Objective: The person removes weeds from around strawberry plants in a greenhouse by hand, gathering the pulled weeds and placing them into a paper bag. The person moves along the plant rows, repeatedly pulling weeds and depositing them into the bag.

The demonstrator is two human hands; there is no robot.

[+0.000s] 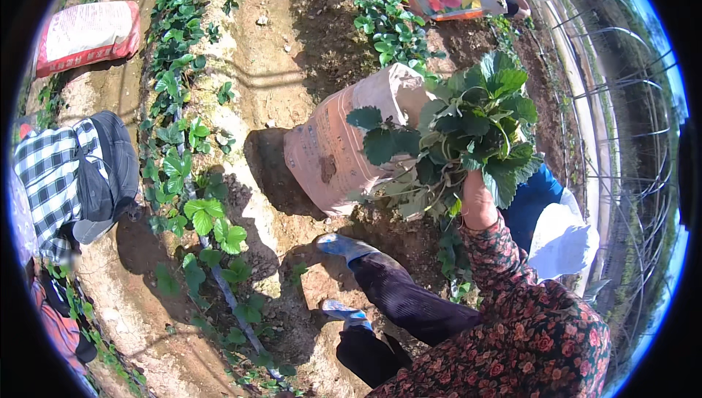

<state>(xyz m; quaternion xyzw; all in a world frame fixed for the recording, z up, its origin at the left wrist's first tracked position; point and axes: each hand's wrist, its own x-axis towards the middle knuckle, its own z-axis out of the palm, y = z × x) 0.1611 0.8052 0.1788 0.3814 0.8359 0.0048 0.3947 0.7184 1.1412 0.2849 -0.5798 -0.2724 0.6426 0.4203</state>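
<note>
Right hand (479,204) grips a bunch of seedlings (468,131) by the stems, raised just beside the tan sack (336,149) standing on the soil; left hand unseen.

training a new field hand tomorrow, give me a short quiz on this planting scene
1. True or false: the right hand grips a bunch of leafy green plants by the stems.
2. Multiple choice: the tan sack stands (A) on the soil beside the bunch, (B) on the red-and-white bag, (C) on the person in the checked shirt.
3. Fill in: a thin irrigation ____ runs along the row of young plants on the ridge.

Key: 1 true; 2 A; 3 hose. The left hand is not in view.
</note>
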